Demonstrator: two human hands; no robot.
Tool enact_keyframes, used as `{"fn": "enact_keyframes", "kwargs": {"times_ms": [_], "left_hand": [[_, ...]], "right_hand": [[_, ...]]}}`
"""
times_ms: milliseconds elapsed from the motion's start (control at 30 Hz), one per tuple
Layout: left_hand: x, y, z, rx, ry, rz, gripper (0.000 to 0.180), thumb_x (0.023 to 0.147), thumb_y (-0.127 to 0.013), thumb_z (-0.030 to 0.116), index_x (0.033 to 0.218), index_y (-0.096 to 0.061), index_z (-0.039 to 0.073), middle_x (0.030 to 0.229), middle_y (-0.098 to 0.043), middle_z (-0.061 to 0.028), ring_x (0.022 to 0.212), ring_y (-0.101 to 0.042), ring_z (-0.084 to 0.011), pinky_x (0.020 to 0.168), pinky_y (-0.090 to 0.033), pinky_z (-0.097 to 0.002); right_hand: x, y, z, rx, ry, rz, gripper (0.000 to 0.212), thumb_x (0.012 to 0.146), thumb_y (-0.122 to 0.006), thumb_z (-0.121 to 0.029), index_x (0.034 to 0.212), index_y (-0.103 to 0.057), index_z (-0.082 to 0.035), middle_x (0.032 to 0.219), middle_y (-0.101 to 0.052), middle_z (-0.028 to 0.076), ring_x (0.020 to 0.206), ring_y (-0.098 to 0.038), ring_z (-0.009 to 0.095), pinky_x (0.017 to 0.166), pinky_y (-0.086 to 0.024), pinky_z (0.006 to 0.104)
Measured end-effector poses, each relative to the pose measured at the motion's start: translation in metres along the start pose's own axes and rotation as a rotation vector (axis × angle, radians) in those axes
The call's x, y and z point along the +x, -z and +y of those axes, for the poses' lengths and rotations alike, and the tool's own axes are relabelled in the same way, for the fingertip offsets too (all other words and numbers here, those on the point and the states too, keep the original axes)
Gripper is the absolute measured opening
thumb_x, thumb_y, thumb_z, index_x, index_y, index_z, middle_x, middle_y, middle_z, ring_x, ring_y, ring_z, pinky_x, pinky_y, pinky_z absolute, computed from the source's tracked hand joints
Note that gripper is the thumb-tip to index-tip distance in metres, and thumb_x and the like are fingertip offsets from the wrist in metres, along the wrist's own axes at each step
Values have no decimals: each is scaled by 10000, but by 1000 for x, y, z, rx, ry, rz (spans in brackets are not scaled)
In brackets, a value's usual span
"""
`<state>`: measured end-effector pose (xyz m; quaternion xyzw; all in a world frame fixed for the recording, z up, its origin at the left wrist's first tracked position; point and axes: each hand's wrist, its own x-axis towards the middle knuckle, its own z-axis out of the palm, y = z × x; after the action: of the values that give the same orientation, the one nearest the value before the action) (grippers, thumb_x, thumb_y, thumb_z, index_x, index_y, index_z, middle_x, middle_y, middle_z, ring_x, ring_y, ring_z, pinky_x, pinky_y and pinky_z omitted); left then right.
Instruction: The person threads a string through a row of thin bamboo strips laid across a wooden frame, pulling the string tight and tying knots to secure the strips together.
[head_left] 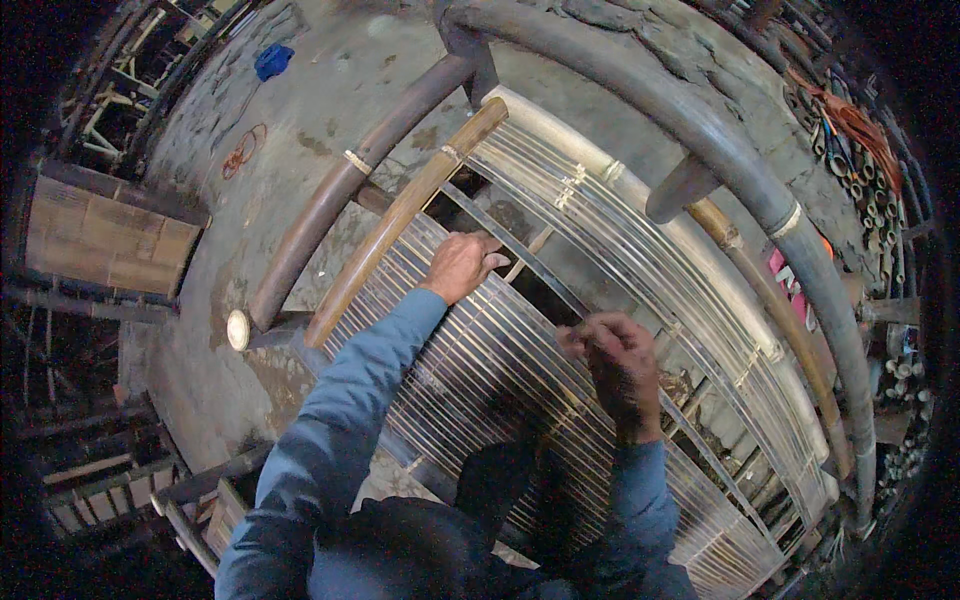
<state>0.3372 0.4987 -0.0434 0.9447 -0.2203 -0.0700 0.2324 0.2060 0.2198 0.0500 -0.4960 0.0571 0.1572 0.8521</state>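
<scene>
One slat panel (pixel 600 330) of thin bamboo strips lies across the frame below both hands. The left hand (pixel 462 263) presses down on the slats, fingers curled. The right hand (pixel 615 355) pinches one strip. Two brown poles (pixel 390 230) flank the panel's left edge. Beneath is a grey concrete floor (pixel 300 110), with one blue rag (pixel 272 60).

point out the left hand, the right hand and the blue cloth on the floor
left hand (pixel 462 263), head view, on the back of the hand resting on the slats
right hand (pixel 620 355), head view, on the back of the hand, fingers pinched at a slat
blue cloth (pixel 272 60), head view, middle of the crumpled cloth
</scene>
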Motion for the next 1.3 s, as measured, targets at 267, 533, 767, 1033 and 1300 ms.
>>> {"fn": "enact_keyframes", "kwargs": {"times_ms": [267,533,767,1033,1300], "left_hand": [[37,-13,8,-276,132,-32,237,834,-682,225,989,-746,58,961,-713,-218,933,-691,-395,836,-528,-475],[43,-37,-26,-132,-35,-280,326,739,-665,166,1048,-753,118,992,-718,-221,939,-681,-397,823,-539,-469],[62,-43,-46,-119,50,-688,300,730,-668,199,988,-755,71,939,-732,-203,879,-698,-372,793,-546,-468],[38,-20,-11,-267,-26,-159,208,807,-708,136,971,-755,18,841,-747,-98,766,-668,-178,722,-536,-351],[-25,34,27,-912,336,92,135,939,-673,103,927,-734,-17,820,-711,-37,731,-612,-102,688,-499,-263]], "right_hand": [[85,-8,65,-1380,281,24,251,890,-572,-23,1133,-619,19,904,-679,269,885,-695,397,741,-518,514],[132,-41,110,-1556,18,270,133,859,-640,-107,941,-639,-1,923,-694,260,886,-684,455,762,-551,548],[133,-49,119,-1375,-168,452,226,804,-770,-200,977,-687,-79,1007,-712,206,923,-690,426,791,-557,521],[117,-16,125,-686,126,440,134,865,-688,-76,984,-696,-17,856,-736,168,805,-727,326,737,-576,416],[86,-42,77,403,-35,363,393,892,-600,64,1274,-521,17,1193,-672,252,866,-725,260,752,-615,334]]}}
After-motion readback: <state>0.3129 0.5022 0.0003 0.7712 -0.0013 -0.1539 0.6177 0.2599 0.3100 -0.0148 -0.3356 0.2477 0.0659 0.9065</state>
